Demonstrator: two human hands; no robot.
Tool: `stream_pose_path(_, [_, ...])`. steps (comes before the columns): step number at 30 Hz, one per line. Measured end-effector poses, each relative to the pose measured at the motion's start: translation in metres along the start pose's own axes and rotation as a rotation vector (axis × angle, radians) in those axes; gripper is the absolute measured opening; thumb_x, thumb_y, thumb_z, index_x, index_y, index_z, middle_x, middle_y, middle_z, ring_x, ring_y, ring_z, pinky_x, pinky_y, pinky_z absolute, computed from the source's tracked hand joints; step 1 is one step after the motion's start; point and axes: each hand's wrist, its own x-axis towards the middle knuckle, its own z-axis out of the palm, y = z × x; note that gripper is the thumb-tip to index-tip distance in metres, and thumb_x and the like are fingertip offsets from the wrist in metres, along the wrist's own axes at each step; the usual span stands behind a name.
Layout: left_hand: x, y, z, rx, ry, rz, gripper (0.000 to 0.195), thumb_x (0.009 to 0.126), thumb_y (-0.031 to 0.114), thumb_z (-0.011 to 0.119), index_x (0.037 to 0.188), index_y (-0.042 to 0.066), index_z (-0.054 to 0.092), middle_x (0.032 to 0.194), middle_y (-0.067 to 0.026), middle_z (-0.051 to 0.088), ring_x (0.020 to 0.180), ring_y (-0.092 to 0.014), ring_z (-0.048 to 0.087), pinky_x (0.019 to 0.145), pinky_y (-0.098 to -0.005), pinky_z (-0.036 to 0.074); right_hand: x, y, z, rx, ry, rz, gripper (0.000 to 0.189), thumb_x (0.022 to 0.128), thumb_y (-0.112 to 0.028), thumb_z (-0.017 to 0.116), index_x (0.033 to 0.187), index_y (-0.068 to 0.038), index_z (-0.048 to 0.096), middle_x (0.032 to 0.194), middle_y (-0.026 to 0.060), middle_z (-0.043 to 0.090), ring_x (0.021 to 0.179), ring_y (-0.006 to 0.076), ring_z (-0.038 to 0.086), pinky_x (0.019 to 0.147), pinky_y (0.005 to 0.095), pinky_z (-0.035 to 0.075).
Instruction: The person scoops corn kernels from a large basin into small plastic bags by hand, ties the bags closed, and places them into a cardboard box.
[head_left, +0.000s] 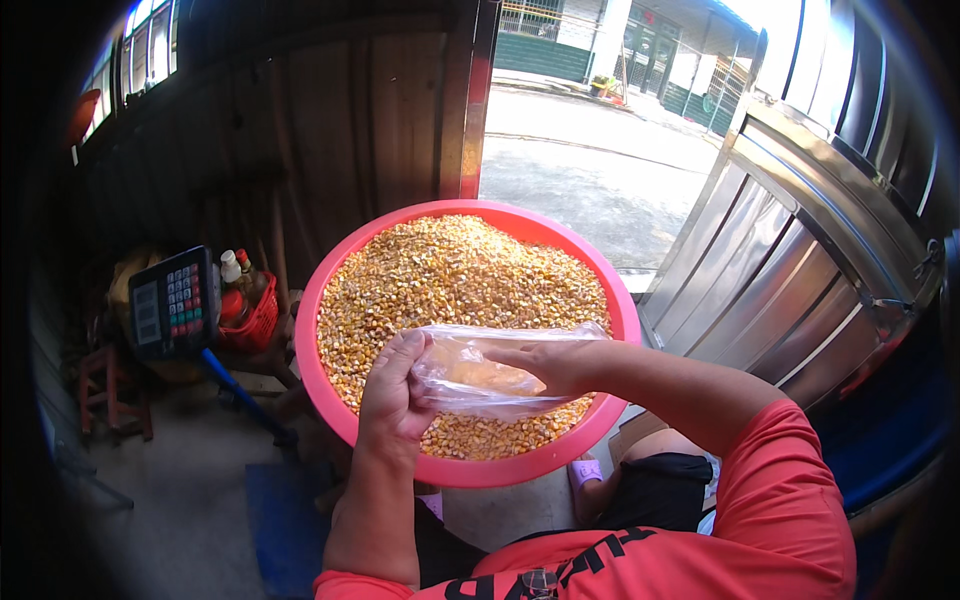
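A large pink plastic basin (339, 416) stands before me, heaped with dried yellow corn kernels (457, 277). Over the kernels, a clear thin plastic bag (465, 379) is stretched sideways with its mouth spread. My left hand (394, 390) pinches the bag's left end between thumb and fingers. From the right, my right hand (559, 366) reaches into the mouth of the bag, fingers extended leftward and nothing visible in them. The bag's far edge lies over that wrist. Inside, the bag appears to hold no kernels.
Left of the basin are a platform scale's keypad display (172, 304), its blue post (244, 397) and blue platform (289, 517). A red basket (259, 322) of bottles and a wooden stool (112, 397) stand nearby. At right is a metal door (757, 255) beside the doorway.
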Motion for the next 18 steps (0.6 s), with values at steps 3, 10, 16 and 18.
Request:
stream_pose_path(3, [0.002,0.0,-0.01,-0.056,-0.043,-0.015,0.008,0.087,0.013,0.053,0.084,0.006,0.055,0.063,-0.0003,0.052,0.049,-0.008,0.046,0.04,-0.0223,0.038,-0.002,0.012,0.008,-0.095,-0.043,-0.007,0.067,0.078,-0.033,0.062,0.134,-0.012,0.032,0.113,0.0225,0.053,0.105,0.0372,0.051,0.088,0.0431,0.04])
stream_pose_path(10, [0.001,-0.007,-0.008,-0.149,0.066,-0.072,0.01,0.088,0.017,0.052,0.088,0.008,0.055,0.078,-0.004,0.06,0.07,-0.018,0.059,0.075,-0.0428,0.051,-0.017,0.007,0.0,-0.072,-0.143,0.03,0.048,0.08,-0.024,0.058,0.125,-0.015,0.046,0.099,0.0168,0.06,0.094,0.0328,0.056,0.082,0.0413,0.043])
stream_pose_path(16, [0.0,-0.017,0.012,-0.137,0.126,-0.173,0.019,0.092,0.02,0.044,0.078,0.009,0.048,0.056,0.0033,0.044,0.05,-0.008,0.046,0.053,-0.0229,0.05,-0.028,0.003,-0.002,0.076,-0.199,0.105,0.041,0.081,-0.025,0.058,0.12,-0.014,0.052,0.09,0.0139,0.064,0.086,0.0288,0.061,0.076,0.038,0.046])
stream_pose_path(18, [0.004,-0.022,0.002,-0.109,0.059,-0.168,0.018,0.092,0.02,0.042,0.087,0.006,0.052,0.068,-0.0013,0.054,0.057,-0.01,0.053,0.056,-0.0249,0.051,-0.03,0.008,0.004,0.129,-0.163,0.08,0.04,0.081,-0.024,0.058,0.119,-0.013,0.052,0.089,0.0131,0.064,0.084,0.0276,0.061,0.075,0.0371,0.046])
